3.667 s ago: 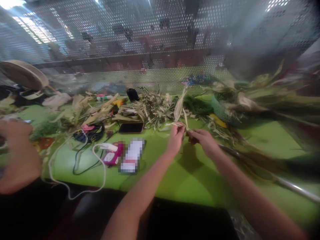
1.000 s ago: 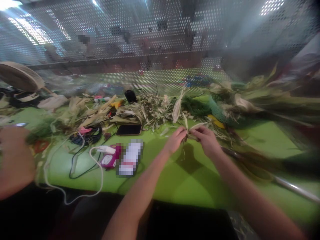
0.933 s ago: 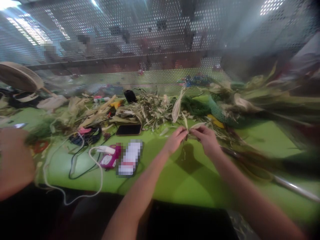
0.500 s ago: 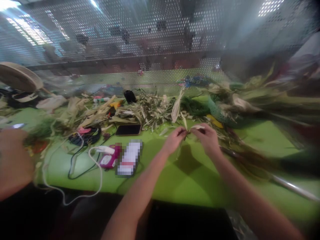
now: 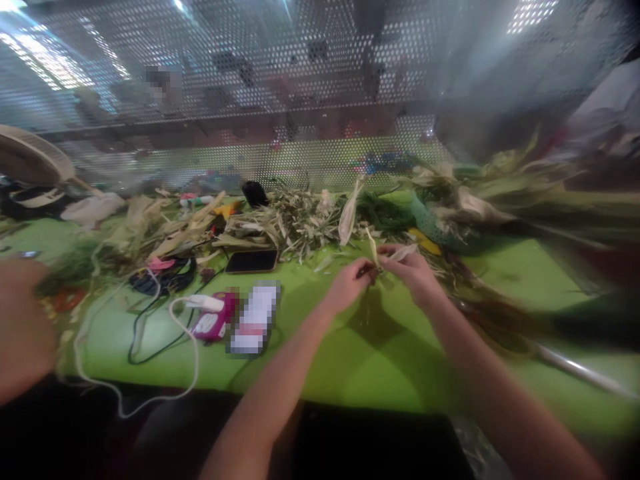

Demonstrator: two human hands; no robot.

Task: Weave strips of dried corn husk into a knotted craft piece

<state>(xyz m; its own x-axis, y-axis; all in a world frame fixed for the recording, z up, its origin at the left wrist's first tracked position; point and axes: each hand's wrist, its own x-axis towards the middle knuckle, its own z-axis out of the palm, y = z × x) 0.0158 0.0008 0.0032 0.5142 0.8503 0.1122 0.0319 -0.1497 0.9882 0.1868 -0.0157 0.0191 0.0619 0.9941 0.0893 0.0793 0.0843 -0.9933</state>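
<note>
My left hand (image 5: pixel 347 285) and my right hand (image 5: pixel 411 275) meet over the green table (image 5: pixel 380 353), fingertips almost touching. Both pinch a small bunch of pale dried leaf strips (image 5: pixel 385 255) that stick up and out between them. A thin strand hangs down below the pinch. Just beyond my hands lies a heap of dried leaves and husks (image 5: pixel 295 227) along the back of the table.
A dark phone (image 5: pixel 251 261), a pink device (image 5: pixel 213 323) with white cable (image 5: pixel 130 373) and black cords (image 5: pixel 160 277) lie to the left. Another person's arm (image 5: pixel 23 333) is at far left. Larger leafy stalks (image 5: pixel 500 200) fill the right; a perforated metal screen (image 5: pixel 320 100) stands behind.
The leaf strip that stood upright in my left hand has been folded down into the bunch. My hands stay close together and have shifted slightly up and away from me.
</note>
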